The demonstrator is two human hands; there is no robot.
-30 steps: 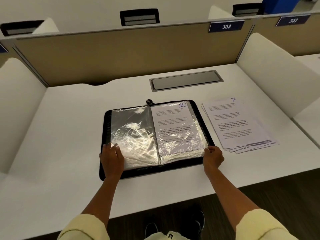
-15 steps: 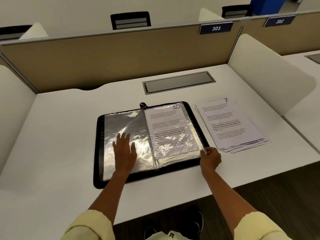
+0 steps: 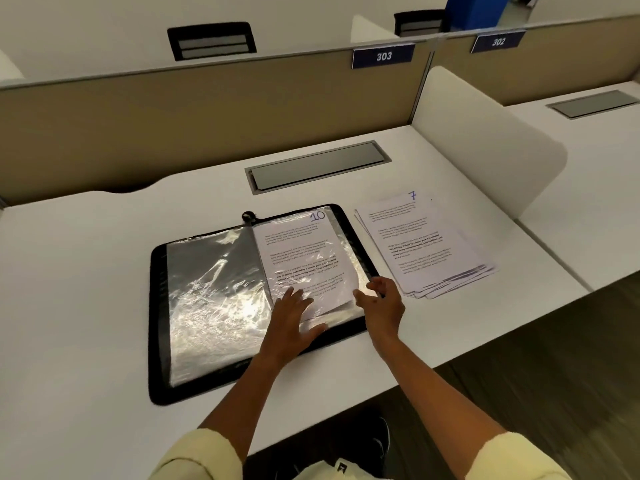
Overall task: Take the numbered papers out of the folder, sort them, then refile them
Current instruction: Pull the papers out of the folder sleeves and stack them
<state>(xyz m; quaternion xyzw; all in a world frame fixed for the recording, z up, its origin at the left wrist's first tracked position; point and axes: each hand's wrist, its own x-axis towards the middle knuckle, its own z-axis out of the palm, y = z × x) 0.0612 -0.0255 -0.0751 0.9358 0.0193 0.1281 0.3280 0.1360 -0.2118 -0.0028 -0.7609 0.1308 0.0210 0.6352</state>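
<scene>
The desk (image 3: 104, 271) carries everything: a white worktop closed in by beige and white dividers, with a grey hatch (image 3: 318, 166) set in near its back edge.

The folder (image 3: 159, 327) lies open in the middle of the desk, its near edge close to the front edge. Its left page is a clear sleeve (image 3: 214, 292) with no sheet showing in it. Its right page is a sleeve with paper 10 (image 3: 301, 258) inside, so at least 1 sheet is not yet out. More sleeves seem stacked under that one; whether they hold sheets cannot be told.

The pile (image 3: 422, 244) of loose papers sits just beside the folder's right edge, toward the right side of the desk, roughly fanned, with 7 on top. A 7 on top and the ragged edges suggest sorting has not begun. My reading: removal is well along but unfinished, and sorting and refiling are both left.

The left hand (image 3: 294, 313) lies flat with fingers spread on the lower part of the sleeve that holds paper 10, pressing it and gripping nothing. The right hand (image 3: 381, 303) is at that sleeve's lower right corner, over the folder's black rim, fingers loosely bent and apart. Whether it has caught an edge cannot be told.
</scene>
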